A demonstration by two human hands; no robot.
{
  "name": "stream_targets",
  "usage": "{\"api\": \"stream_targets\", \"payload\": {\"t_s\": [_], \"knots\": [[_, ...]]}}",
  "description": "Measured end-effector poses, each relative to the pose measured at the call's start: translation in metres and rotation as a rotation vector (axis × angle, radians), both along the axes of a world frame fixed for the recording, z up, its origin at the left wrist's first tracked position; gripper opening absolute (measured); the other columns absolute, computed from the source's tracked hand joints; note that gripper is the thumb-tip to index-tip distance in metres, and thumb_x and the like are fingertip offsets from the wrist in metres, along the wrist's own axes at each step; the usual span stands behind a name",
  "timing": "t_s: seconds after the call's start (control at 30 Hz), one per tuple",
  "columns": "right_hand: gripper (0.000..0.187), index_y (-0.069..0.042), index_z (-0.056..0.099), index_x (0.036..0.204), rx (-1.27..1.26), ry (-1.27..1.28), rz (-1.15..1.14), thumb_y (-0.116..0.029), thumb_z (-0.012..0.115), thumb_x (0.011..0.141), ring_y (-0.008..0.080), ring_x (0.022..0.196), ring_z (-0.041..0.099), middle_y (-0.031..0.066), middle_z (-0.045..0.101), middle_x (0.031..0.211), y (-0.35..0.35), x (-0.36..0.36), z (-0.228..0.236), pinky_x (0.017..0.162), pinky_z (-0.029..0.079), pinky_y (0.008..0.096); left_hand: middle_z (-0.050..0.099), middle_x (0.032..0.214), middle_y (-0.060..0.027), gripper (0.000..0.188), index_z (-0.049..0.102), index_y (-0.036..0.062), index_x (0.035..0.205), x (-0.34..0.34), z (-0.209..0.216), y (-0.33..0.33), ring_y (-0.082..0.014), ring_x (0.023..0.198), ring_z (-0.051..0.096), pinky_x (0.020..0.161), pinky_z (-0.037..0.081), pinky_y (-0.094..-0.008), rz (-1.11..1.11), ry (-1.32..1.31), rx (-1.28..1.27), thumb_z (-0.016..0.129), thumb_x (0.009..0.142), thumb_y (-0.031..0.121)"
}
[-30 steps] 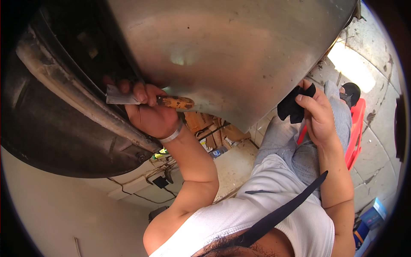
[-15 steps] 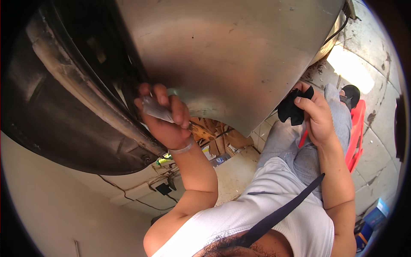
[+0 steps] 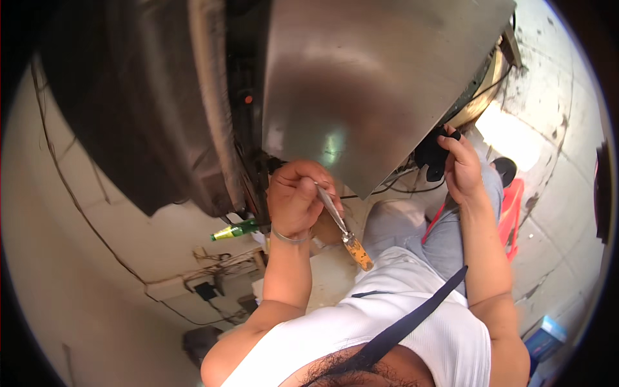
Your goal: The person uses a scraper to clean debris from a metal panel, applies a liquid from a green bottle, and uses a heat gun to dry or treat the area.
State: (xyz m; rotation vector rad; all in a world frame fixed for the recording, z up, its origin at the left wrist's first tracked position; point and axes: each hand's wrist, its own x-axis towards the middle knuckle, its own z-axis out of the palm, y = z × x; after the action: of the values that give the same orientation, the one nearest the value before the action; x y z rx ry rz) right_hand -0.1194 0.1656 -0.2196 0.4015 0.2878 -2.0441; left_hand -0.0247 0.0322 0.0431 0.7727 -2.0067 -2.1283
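My left hand (image 3: pixel 300 197) is closed around the silvery handle of a slim brush-like tool (image 3: pixel 351 242). The tool's flat, orange-stained end points down toward my white shirt and touches nothing that I can make out. Just beyond this hand is the lower edge of a large grey metal panel (image 3: pixel 361 77). To the right, my right hand (image 3: pixel 463 164) grips a matte black piece (image 3: pixel 429 155) between thumb and fingers, close by the panel's right edge. The black piece's exact kind does not show.
A dark curved panel (image 3: pixel 148 97) hangs at the left, with a narrow gap between it and the grey one. Below it are a green bottle (image 3: pixel 235 230) and loose black cables (image 3: pixel 148 284). A red plastic stool (image 3: pixel 511 213) and a blue box (image 3: pixel 545 338) are at the right.
My left hand has come away from the gap by the grey panel toward me, and the tool's orange end now points at my shirt. My right hand keeps the black piece. The view has shifted.
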Motion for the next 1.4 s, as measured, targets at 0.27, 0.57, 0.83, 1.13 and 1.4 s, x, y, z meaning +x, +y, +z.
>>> {"api": "stream_targets", "payload": {"t_s": [0.27, 0.57, 0.83, 1.13, 1.4], "knots": [[0.025, 0.0, 0.058, 0.117, -0.001, 0.06, -0.153, -0.008, 0.054, 0.093, 0.0239, 0.105, 0.065, 0.0106, 0.067, 0.112, -0.022, 0.008, -0.036, 0.097, 0.051, 0.0373, 0.067, 0.091, -0.0025, 0.013, 0.066, 0.0016, 0.101, 0.097, 0.01, 0.023, -0.0069, 0.083, 0.059, 0.075, 0.046, -0.0202, 0.239, -0.005, -0.173, 0.068, 0.093, 0.012], [0.027, -0.001, 0.06, 0.112, 0.191, 0.297, 0.036, -0.017, 0.058, 0.091, 0.0284, 0.095, 0.068, 0.0129, 0.069, 0.103, -0.005, 0.022, -0.04, 0.088, 0.054, 0.0406, 0.057, 0.084, 0.006, 0.009, 0.063, 0.0046, 0.097, 0.207, -0.03, 0.035, -0.0007, 0.075, 0.048, 0.068, 0.039, -0.0179, 0.564, 0.092, -0.212, 0.059, 0.097, 0.013], [0.018, -0.001, 0.059, 0.103, 0.146, 0.622, 0.382, -0.012, 0.056, 0.089, 0.0259, 0.093, 0.064, 0.0121, 0.065, 0.098, 0.023, 0.051, 0.019, 0.082, 0.053, 0.0391, 0.056, 0.082, 0.0066, 0.013, 0.063, 0.0067, 0.095, 0.262, -0.07, 0.035, -0.0018, 0.078, 0.048, 0.07, 0.039, -0.0192, 0.878, 0.094, -0.218, 0.058, 0.097, 0.019], [0.035, -0.001, 0.059, 0.117, 0.187, 1.317, 0.638, -0.01, 0.061, 0.084, 0.0175, 0.102, 0.055, 0.0063, 0.06, 0.11, -0.062, 0.04, 0.141, 0.095, 0.041, 0.0331, 0.062, 0.079, -0.0022, 0.021, 0.065, 0.0037, 0.095, 0.284, -0.153, 0.03, -0.0097, 0.075, 0.056, 0.068, 0.046, -0.028, 0.993, 0.012, -0.42, 0.064, 0.096, 0.025], [0.039, -0.003, 0.055, 0.119, 0.131, 1.171, 0.912, -0.011, 0.059, 0.082, 0.0237, 0.102, 0.06, 0.012, 0.061, 0.105, -0.094, 0.02, 0.147, 0.085, 0.052, 0.0367, 0.071, 0.082, -0.0125, 0.036, 0.071, 0.0039, 0.09, 0.319, -0.202, 0.001, -0.023, 0.079, 0.069, 0.074, 0.052, -0.0346, 0.668, -0.278, -0.22, 0.077, 0.082, 0.038]]}}
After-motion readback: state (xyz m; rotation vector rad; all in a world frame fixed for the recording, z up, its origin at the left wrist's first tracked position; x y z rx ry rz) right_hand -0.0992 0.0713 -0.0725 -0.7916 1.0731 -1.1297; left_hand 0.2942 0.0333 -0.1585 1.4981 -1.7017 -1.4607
